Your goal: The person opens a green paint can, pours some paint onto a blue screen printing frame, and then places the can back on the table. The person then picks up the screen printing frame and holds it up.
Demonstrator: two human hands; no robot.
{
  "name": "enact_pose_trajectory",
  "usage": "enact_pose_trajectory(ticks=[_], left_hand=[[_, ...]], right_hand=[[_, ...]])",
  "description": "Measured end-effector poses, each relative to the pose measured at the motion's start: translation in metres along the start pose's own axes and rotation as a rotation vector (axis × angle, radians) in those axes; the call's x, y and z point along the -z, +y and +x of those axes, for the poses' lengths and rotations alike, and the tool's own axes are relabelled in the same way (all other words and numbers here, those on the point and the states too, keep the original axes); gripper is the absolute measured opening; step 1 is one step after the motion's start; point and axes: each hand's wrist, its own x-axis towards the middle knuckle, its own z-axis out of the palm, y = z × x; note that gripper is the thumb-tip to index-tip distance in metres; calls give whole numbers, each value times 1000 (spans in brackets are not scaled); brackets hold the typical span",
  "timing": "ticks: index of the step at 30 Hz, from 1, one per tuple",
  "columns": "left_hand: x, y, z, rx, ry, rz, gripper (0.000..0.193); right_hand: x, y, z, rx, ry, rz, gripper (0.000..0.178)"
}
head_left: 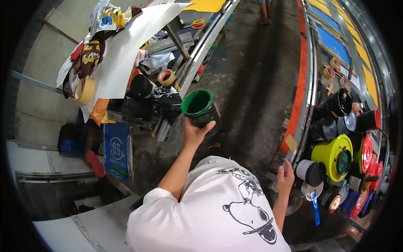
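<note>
In my left hand [195,131] is a black tub [211,115], its rim and inner wall coated green; my fingers close round its lower side. I cannot see how much it holds. My right hand [286,177] is held out at the right, its fingers apart and nothing in it. Nearest to it stands a white jar with a black lid [311,172]. Beside that jar, a blue-handled tool [315,208] rests on a pale round container [311,191]. A yellow-green bucket [331,154] sits a little farther off, with a green-smeared round piece on it.
Several tubs and red lids [366,152] crowd the right side, with tape rolls [329,72] beyond. A cluttered bench at left carries a white sheet [126,50], tape [166,77] and orange scissors [197,24]. Below leans a blue framed screen [117,149]. Dark floor [247,96] runs between.
</note>
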Motion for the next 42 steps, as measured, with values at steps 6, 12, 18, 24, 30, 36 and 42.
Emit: enact_pose_trajectory(ticks=[6,12,18,24,30,36,42], left_hand=[[-12,-34,80,21,-155,-135,80],[20,-51,151,88,-90,-351,85],[106,-52,207,-54,212,21,87],[110,-61,217,-168,226,116,72],[70,-63,170,-74,28,45,50],[-83,27,135,-201,-506,-44,79],[-245,117,95,-161,-748,-411,90]], right_hand=[[-45,-25,11,-51,143,-9,39],[-98,-52,30,-120,165,-125,40],[-124,-65,61,-75,39,-130,40],[-111,-64,82,-47,28,-170,39],[-91,-109,79,98,31,-163,40],[-22,-119,13,104,282,-69,41],[26,-121,-68,91,594,55,36]])
